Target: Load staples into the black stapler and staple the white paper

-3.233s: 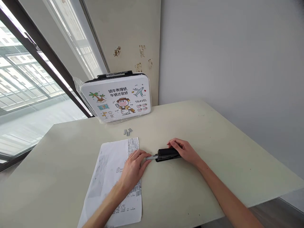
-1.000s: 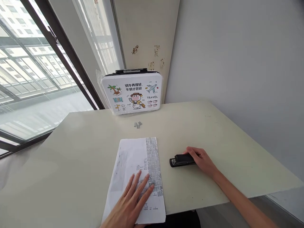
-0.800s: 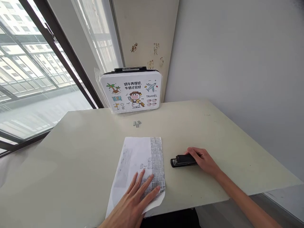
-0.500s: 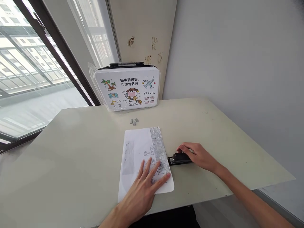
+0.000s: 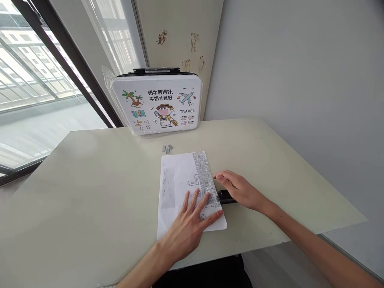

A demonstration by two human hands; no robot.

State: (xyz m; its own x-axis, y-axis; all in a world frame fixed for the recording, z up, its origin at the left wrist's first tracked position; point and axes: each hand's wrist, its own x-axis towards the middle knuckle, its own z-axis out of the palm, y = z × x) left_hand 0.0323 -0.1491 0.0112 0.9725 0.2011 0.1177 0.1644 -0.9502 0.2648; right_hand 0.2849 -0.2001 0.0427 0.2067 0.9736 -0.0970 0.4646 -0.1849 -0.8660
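A sheet of printed paper lies on the table, with dense print along its right side. My left hand is spread flat on its lower right part, fingers apart. A black stapler lies at the paper's right edge, its front end meeting the edge near my left fingertips. My right hand is over the back of the stapler and hides much of it. The right fingers are close together and point left toward the paper; their contact with the stapler is partly hidden.
Several small grey staple strips lie behind the paper. A white cartoon-printed case in clear plastic stands at the back of the table. A wall rises on the right, and a dark-framed window is at the left.
My right hand has shifted left and forward over the stapler, its fingers reaching toward the paper. Paper edge and stapler front now meet. My left hand stays spread on the paper.
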